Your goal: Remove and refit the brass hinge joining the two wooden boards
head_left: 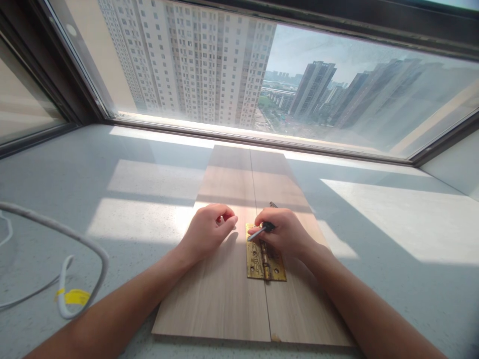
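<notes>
Two light wooden boards [220, 279] lie side by side on a pale grey sill, meeting along a thin seam. A brass hinge [258, 259] lies flat across that seam near the middle. My right hand [286, 232] is closed round a small screwdriver [258, 232], whose metal tip points left and down onto the hinge's upper left corner. My left hand [209, 229] rests on the left board beside the hinge, its fingers curled in with the fingertips pinched together; what they hold, if anything, is hidden.
A white cable [75, 239] with a yellow tag [77, 297] loops over the sill at the left. A wide window [262, 75] runs along the back, its dark frame meeting the sill. Sunlit patches fall on the sill [392, 224] to the right.
</notes>
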The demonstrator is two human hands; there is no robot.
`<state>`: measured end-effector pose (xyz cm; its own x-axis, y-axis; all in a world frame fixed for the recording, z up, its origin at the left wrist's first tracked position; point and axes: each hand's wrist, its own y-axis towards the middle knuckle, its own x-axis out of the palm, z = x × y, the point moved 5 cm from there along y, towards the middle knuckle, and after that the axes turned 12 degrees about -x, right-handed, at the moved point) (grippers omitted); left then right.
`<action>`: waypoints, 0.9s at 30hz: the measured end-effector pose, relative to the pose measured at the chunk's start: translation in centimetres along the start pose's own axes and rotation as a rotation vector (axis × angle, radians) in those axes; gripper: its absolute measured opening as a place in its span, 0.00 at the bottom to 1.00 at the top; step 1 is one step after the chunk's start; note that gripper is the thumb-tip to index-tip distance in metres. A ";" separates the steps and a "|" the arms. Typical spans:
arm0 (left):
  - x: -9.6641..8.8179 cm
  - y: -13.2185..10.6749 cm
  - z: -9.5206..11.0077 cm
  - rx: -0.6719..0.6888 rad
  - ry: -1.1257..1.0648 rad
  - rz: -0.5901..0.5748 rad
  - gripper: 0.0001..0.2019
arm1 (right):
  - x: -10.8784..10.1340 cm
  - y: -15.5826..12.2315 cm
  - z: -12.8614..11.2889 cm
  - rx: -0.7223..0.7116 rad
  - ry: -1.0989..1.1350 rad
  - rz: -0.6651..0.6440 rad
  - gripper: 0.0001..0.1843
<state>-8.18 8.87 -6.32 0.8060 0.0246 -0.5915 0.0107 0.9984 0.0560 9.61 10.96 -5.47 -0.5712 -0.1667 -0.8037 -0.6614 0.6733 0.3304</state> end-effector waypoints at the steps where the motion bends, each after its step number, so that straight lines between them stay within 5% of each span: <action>1: 0.0 0.0 0.0 -0.002 0.000 0.000 0.10 | 0.0 -0.1 0.0 -0.008 0.024 0.002 0.06; 20: 0.1 -0.1 0.0 -0.004 -0.004 -0.006 0.10 | 0.6 -0.2 -0.1 0.056 -0.103 0.016 0.14; 27: 0.0 -0.1 0.1 -0.003 -0.015 -0.014 0.10 | -3.2 -0.5 -1.7 0.192 0.199 -0.104 0.07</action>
<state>-8.11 8.74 -6.24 0.8144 0.0094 -0.5803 0.0209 0.9987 0.0455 10.98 9.95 -2.25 -0.6021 -0.3670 -0.7091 -0.6281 0.7660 0.1368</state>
